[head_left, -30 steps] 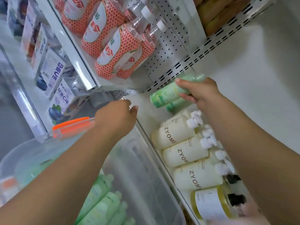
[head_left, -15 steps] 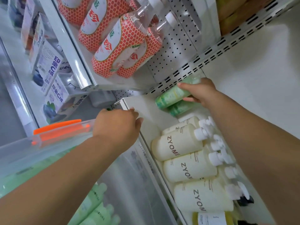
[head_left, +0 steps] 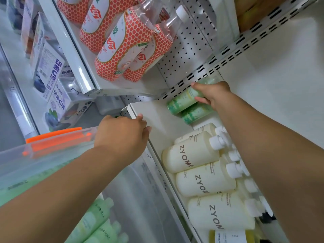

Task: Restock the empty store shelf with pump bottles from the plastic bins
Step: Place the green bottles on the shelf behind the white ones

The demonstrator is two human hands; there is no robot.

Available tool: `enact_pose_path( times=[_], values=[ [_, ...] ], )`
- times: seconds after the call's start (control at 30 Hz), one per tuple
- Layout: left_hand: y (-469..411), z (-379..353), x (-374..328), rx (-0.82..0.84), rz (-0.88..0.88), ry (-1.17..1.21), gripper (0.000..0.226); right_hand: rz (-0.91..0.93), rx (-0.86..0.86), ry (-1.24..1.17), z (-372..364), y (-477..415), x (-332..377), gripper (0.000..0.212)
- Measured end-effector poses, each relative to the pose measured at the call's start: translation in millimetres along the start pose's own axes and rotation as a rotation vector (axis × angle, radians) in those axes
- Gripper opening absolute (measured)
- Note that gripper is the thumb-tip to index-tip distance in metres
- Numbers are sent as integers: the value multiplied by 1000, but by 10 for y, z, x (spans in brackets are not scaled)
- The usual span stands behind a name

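Head view, one cam.

- R hand reaches deep into the shelf, near the back corner under the slotted upright. It grips a green bottle with the thumb over the top side and fingers curled beneath.
- Green bottle: translucent pale green body, darker mottled green band toward the base end, pale yellowish label patch mid-body. Base end points at the shelf front. Pump end is hidden behind the hand.
- A 2nd green bottle of the same look sits just beside it, btwn it and the cream row. They appear to touch.
- L hand is at the shelf's front lip, near its corner, back of hand to cam. Fingers are curled at the lip, but I can't tell if they clasp it or only rest there.
- Cream bottles marked ZYOME fill the nearer part of the shelf in a tight row, white caps pointing right. A yellow bottle is at the frame's btm edge.
- Clear plastic bin with an orange latch sits below the L arm. More pale green bottles lie inside it.
- Upper shelf holds orange honeycomb-label bottles. Blueberry-print boxes are to the left.
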State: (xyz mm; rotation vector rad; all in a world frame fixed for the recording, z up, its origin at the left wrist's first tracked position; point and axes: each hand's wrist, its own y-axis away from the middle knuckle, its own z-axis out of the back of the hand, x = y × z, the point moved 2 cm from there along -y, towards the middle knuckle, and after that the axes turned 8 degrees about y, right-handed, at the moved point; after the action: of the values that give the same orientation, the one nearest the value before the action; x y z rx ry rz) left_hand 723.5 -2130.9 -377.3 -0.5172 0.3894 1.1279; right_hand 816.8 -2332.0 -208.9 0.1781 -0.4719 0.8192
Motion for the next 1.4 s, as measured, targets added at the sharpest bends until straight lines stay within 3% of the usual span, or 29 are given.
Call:
enact_pose_path(
  times=[0.13,0.4,0.67,0.8,0.87,0.97,1.03,1.13,1.27,1.4],
  values=[
    [1,-15,24,0,-17,-6,52,-27,61,-60,22,8,-13,84],
    [29,131,9,27,3,139,43,-89,197,44,119,-15,5,102],
    [66,323,89,27,67,313,40,-28,175,-211,404,905,65,51],
    [190,482,129,14,83,292,45,29,248,-413,405,1625,-122,51],
    [286,571,121,-4,90,278,47,85,197,-525,412,2028,-225,41],
    [473,711,89,-27,64,292,32,217,71,-526,380,2509,-384,26],
    [619,775,72,-51,22,239,32,244,88,-548,266,2741,-534,21],
    [818,764,107,-39,51,110,43,169,156,-560,-70,3005,-885,18],
    [1013,715,158,-1,123,-45,68,-67,275,-438,-582,3273,-1444,18],
    [1099,581,203,51,90,-204,86,-220,439,-410,-839,3302,-1763,23]
  ],
)
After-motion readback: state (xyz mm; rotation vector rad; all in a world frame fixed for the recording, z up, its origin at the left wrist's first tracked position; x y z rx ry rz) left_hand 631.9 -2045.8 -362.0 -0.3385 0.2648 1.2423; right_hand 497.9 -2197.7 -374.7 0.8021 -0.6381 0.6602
